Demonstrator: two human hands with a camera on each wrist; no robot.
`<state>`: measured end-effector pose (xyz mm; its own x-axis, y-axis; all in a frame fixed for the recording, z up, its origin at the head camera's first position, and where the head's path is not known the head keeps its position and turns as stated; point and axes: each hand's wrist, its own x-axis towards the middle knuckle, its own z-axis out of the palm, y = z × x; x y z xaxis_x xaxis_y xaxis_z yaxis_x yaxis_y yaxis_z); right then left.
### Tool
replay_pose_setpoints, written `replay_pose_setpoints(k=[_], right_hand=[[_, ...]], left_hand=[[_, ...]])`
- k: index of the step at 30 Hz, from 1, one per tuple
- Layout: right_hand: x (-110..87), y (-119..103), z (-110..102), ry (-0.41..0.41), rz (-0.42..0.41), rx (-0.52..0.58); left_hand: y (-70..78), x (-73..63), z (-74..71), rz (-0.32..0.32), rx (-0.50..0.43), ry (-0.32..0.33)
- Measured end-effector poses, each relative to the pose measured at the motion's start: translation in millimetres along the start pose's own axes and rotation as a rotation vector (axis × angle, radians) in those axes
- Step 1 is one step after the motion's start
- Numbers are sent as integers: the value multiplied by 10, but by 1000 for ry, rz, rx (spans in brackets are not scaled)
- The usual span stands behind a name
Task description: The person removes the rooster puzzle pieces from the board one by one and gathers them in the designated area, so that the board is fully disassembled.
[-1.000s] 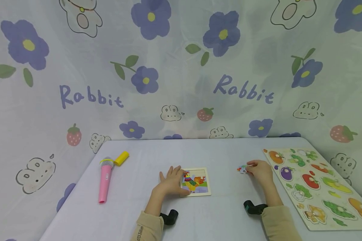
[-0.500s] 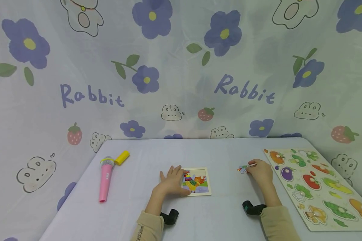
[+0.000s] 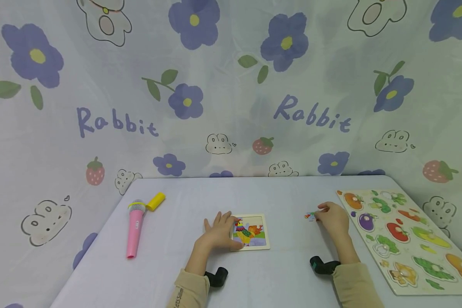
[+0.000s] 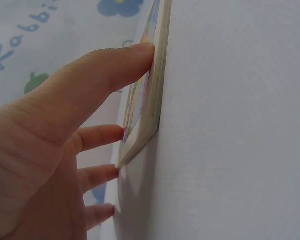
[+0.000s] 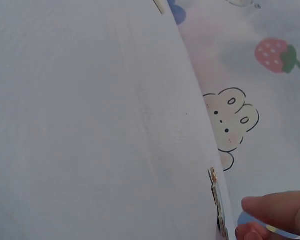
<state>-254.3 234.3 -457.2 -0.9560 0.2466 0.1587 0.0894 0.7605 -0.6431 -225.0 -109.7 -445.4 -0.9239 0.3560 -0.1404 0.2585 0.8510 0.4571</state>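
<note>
My left hand (image 3: 217, 233) rests at the left side of a small framed jigsaw puzzle (image 3: 259, 241) that shows a rooster. Its thumb (image 4: 120, 62) lies on the frame's near edge, one fingertip touches the far part, and the other fingers are spread beyond the frame. On the right, my right hand (image 3: 334, 220) has curled fingers and pinches the end of a small colourful puzzle piece (image 3: 309, 216). In the right wrist view the pieces (image 5: 217, 202) show edge-on beside the fingertips, and part of them lies outside the picture.
A large board of vegetable pictures (image 3: 400, 231) lies at the right, close beside my right hand. A pink toy microphone (image 3: 134, 233) and a yellow cylinder (image 3: 155, 201) lie at the left. The white-covered table (image 3: 285, 273) meets a patterned curtain (image 3: 231, 111) at the back.
The puzzle piece at my right fingertips has shifted slightly right and shows less of its face. My left hand and the framed puzzle have stayed put.
</note>
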Motion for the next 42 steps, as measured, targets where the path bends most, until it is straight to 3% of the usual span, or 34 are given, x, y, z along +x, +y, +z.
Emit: replay_pose_setpoints(k=[6,13,17,33,42], right_hand=[[26,-67,-9,34,45,140],[30,-206,4,-104,155,595],[0,-311,40,-149,134,707],[-82,-500,239,-213,92,738],[-134,-603,301,-245,83,687]], left_hand=[[1,-10,-10,5,0,-1],[-2,-10,-19,7,1,-5],[-7,1,-15,1,8,-6],[2,-8,-25,-2,9,-7],[2,-9,-25,-4,5,-5]])
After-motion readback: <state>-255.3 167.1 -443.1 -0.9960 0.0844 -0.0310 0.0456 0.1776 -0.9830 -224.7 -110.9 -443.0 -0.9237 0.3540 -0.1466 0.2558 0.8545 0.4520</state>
